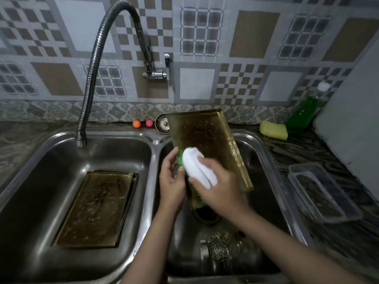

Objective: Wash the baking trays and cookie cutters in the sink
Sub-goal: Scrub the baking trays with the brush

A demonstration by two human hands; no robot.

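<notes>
Over steel double sink: right hand gripping white-handled green brush, left hand steadying greasy tilted metal baking tray; stacked trays, metal cookie cutters unwashed.

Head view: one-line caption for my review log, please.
Right hand scrubs a tilted golden metal baking tray with a white-handled green brush; left hand steadies it.

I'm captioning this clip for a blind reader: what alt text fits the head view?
Over the right basin, the right hand scrubs a tilted baking tray with a white-handled brush; the left hand steadies it.
</notes>
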